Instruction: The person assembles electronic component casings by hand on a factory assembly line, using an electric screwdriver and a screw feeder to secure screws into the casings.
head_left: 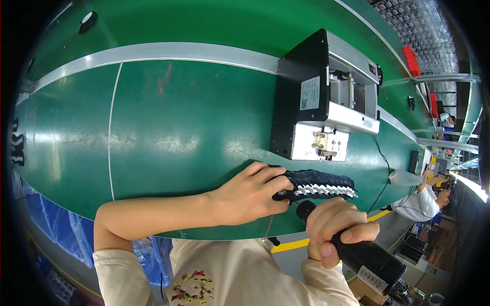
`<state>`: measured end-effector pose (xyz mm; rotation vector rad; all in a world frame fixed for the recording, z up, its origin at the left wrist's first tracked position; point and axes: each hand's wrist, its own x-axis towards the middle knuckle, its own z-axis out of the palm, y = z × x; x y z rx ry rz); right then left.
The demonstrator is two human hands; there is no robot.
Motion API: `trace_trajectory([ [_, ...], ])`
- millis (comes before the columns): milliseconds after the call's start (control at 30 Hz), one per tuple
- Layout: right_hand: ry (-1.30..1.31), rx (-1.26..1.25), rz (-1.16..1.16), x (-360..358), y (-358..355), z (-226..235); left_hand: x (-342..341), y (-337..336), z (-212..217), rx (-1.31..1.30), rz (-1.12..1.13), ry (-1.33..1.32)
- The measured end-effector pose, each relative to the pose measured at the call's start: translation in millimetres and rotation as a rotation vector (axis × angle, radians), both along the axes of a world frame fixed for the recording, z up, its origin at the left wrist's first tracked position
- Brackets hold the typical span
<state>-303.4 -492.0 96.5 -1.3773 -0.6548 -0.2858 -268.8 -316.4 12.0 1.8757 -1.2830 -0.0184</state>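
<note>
My left hand (252,194) rests at the bench's near edge, its fingers curled over the left end of a long black ribbed piece (319,177). A silver-white zigzag strip (326,190) runs along that piece. In my right hand (337,229), the fingers wrap round a black electric screwdriver (370,260). Its nose (305,209) points up and left, close to the black piece; I cannot tell whether they touch. The tool's tip is not clearly visible. Below my left hand hangs a thin reddish wire (269,227).
A black and silver bench machine (306,97) stands just beyond the black piece. Its dark cable (383,153) crosses the green bench (168,117) at the right. A metal rail (178,51) borders the far side. Another person (421,201) sits farther right, near red bins (411,61).
</note>
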Motion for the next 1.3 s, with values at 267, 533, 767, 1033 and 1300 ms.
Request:
trace_trajectory([
  [267, -0.016, -0.053, 0.002, 1, -1, -1, 0, -1, 2, 0.008, 0.006, -0.047],
  [533, 0.044, 0.213, -0.119, 7, -17, 10, 1, -1, 1, 0.035, -0.003, -0.085],
  [767, 0.059, 0.194, -0.112, 11, -9, 9, 0, -2, 0, 0.014, 0.001, -0.073],
  [1033, 0.133, 0.182, -0.16, 13, -2, 2, 1, -1, 0, 0.006, 0.0, -0.059],
  [1300, 0.104, 0.119, -0.146, 17, 0, 1, 0, -2, 0, 0.005, 0.009, -0.056],
])
